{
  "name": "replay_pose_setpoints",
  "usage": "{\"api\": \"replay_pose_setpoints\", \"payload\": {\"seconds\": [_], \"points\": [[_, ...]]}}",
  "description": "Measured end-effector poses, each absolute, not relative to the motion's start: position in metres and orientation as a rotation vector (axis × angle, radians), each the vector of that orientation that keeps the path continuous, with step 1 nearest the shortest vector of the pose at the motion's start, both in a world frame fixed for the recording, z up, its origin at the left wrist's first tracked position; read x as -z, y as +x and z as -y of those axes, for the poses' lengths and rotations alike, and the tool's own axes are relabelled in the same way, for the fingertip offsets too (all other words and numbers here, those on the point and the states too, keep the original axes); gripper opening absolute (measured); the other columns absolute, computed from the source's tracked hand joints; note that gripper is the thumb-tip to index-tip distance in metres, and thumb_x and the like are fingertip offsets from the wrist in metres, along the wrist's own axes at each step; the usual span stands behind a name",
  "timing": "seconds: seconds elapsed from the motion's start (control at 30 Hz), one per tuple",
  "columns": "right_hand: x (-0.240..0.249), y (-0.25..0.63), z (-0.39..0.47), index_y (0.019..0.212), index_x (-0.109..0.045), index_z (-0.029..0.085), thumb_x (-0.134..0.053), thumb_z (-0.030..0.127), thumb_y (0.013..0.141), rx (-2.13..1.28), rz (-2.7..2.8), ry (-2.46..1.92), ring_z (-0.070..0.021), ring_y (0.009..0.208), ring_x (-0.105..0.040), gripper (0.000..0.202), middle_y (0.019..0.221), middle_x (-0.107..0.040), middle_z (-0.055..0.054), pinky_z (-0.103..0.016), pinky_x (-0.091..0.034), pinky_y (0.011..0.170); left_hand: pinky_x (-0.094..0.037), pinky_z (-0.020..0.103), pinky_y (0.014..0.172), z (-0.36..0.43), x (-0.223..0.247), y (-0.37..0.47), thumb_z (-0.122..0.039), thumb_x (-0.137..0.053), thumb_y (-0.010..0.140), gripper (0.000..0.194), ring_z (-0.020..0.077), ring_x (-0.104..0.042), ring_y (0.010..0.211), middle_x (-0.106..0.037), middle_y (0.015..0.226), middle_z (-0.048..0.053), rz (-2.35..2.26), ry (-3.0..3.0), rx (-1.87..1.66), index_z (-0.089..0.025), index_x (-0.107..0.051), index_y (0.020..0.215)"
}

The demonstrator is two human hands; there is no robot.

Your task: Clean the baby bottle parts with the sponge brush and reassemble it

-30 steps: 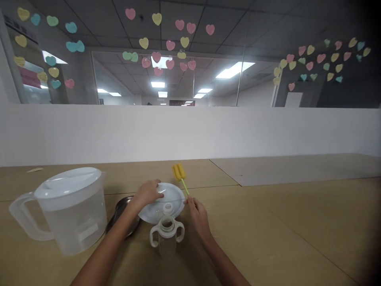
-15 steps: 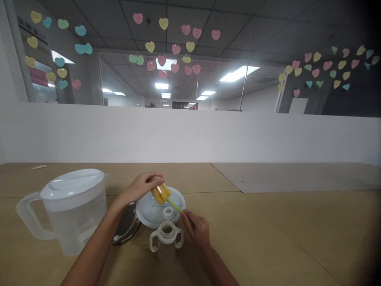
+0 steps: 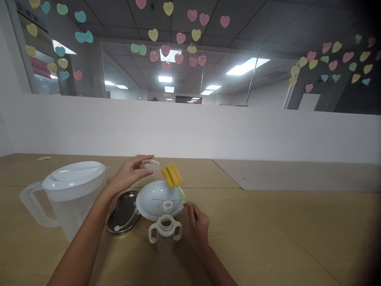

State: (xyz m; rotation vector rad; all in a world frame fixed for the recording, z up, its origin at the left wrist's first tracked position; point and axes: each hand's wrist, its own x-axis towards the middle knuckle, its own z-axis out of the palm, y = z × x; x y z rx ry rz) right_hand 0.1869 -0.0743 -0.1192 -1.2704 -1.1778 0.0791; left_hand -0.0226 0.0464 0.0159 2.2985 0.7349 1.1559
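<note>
My left hand (image 3: 134, 170) grips a clear plastic cap (image 3: 150, 165) between thumb and fingers, above the far left rim of a white bowl (image 3: 144, 202). My right hand (image 3: 197, 222) is closed around the green handle of a yellow sponge brush (image 3: 172, 175), its head tilted up over the bowl and apart from the cap. A white ring-shaped piece (image 3: 168, 206) sits in the bowl, along with a small clear part too faint to name. Just in front stands a clear bottle (image 3: 165, 234) with two white handles and an open top.
At the left stands a large translucent pitcher (image 3: 74, 194) with a white lid, partly behind my left forearm. Between it and the bowl lies a steel tray (image 3: 114, 227) holding a thin tube with a white end. A white wall (image 3: 190, 131) rises behind the table (image 3: 268, 230).
The sponge head has come out of the clear cap. My left hand has moved up and left with the cap, and the brush now tilts upward in my right hand.
</note>
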Motion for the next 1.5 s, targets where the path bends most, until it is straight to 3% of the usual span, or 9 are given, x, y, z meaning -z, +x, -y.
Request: {"api": "replay_pose_setpoints", "payload": {"seconds": [0.1, 0.3, 0.57, 0.77, 0.93, 1.1, 1.23, 1.37, 1.5], "points": [[0.119, 0.187, 0.075, 0.08, -0.067, 0.014, -0.039, 0.05, 0.087, -0.119, 1.074, -1.276, -0.0191, 0.068, -0.06, 0.046, 0.073, -0.066, -0.005, -0.024, -0.044, 0.062, -0.036, 0.036, 0.1, -0.064, -0.003, -0.031, -0.031, -0.061, 0.073, 0.054, 0.0221, -0.05, 0.113, -0.055, 0.124, 0.007, -1.114, 2.524, -1.049, -0.019, -0.049, 0.124], [0.124, 0.189, 0.07, 0.078, -0.067, 0.014, -0.04, 0.052, 0.086, -0.128, 1.051, -1.316, -0.0193, 0.065, -0.058, 0.047, 0.07, -0.064, -0.004, -0.025, -0.043, 0.06, -0.039, 0.027, 0.093, -0.086, 0.032, -0.036, -0.003, -0.056, 0.065, 0.046, 0.0197, -0.052, 0.112, -0.059, 0.117, 0.009, -1.659, 2.63, -0.263, -0.019, -0.058, 0.108], [0.123, 0.191, 0.066, 0.077, -0.067, 0.014, -0.041, 0.052, 0.085, -0.148, 1.024, -1.315, -0.0194, 0.065, -0.057, 0.047, 0.069, -0.064, -0.004, -0.025, -0.043, 0.061, -0.047, 0.029, 0.073, -0.102, 0.059, -0.033, 0.002, -0.065, 0.047, 0.039, 0.027, -0.063, 0.092, -0.067, 0.098, 0.015, -1.787, 2.525, 0.0, -0.014, -0.065, 0.082], [0.122, 0.191, 0.066, 0.077, -0.066, 0.013, -0.041, 0.051, 0.086, -0.137, 1.045, -1.315, -0.0183, 0.067, -0.056, 0.046, 0.069, -0.063, -0.003, -0.024, -0.042, 0.063, -0.047, 0.031, 0.072, -0.111, 0.074, -0.033, 0.0, -0.062, 0.048, 0.035, 0.0297, -0.064, 0.091, -0.067, 0.096, 0.019, -1.775, 2.541, 0.066, -0.013, -0.066, 0.081], [0.122, 0.19, 0.066, 0.077, -0.065, 0.013, -0.041, 0.049, 0.086, -0.152, 1.045, -1.299, -0.0183, 0.069, -0.055, 0.044, 0.071, -0.062, -0.003, -0.024, -0.041, 0.064, -0.047, 0.033, 0.075, -0.1, 0.053, -0.033, -0.002, -0.067, 0.046, 0.048, 0.0307, -0.062, 0.095, -0.065, 0.105, 0.018, -1.763, 2.548, 0.018, -0.014, -0.065, 0.093], [0.122, 0.189, 0.066, 0.076, -0.064, 0.013, -0.041, 0.051, 0.086, -0.167, 1.009, -1.305, -0.0165, 0.062, -0.051, 0.045, 0.064, -0.058, -0.001, -0.024, -0.039, 0.06, -0.042, 0.028, 0.089, -0.071, 0.03, -0.004, -0.024, -0.054, 0.077, 0.038, 0.021, -0.055, 0.11, -0.06, 0.118, 0.011, -1.516, 2.701, -0.185, -0.018, -0.056, 0.114], [0.125, 0.19, 0.065, 0.077, -0.064, 0.014, -0.041, 0.049, 0.087, -0.171, 1.028, -1.298, -0.017, 0.065, -0.052, 0.043, 0.066, -0.058, -0.001, -0.023, -0.039, 0.06, -0.047, 0.03, 0.075, -0.051, 0.048, 0.033, -0.035, -0.068, 0.063, 0.039, 0.0261, -0.063, 0.093, -0.067, 0.102, 0.011, -1.329, 2.731, -0.04, -0.018, -0.066, 0.098], [0.124, 0.192, 0.066, 0.077, -0.065, 0.013, -0.042, 0.049, 0.086, -0.161, 1.016, -1.289, -0.0181, 0.069, -0.054, 0.043, 0.069, -0.061, -0.002, -0.024, -0.04, 0.063, -0.048, 0.036, 0.071, -0.048, 0.068, 0.049, -0.025, -0.071, 0.056, 0.038, 0.0324, -0.062, 0.091, -0.067, 0.099, 0.017, -1.32, 2.747, -0.008, -0.013, -0.067, 0.092], [0.121, 0.192, 0.066, 0.073, -0.064, 0.014, -0.042, 0.051, 0.085, -0.166, 1.016, -1.299, -0.0179, 0.067, -0.054, 0.045, 0.067, -0.06, -0.002, -0.024, -0.04, 0.063, -0.046, 0.031, 0.07, -0.053, 0.06, 0.041, -0.014, -0.064, 0.058, 0.033, 0.0268, -0.062, 0.086, -0.067, 0.091, 0.012, -1.262, 2.765, -0.122, -0.013, -0.065, 0.091]]}}
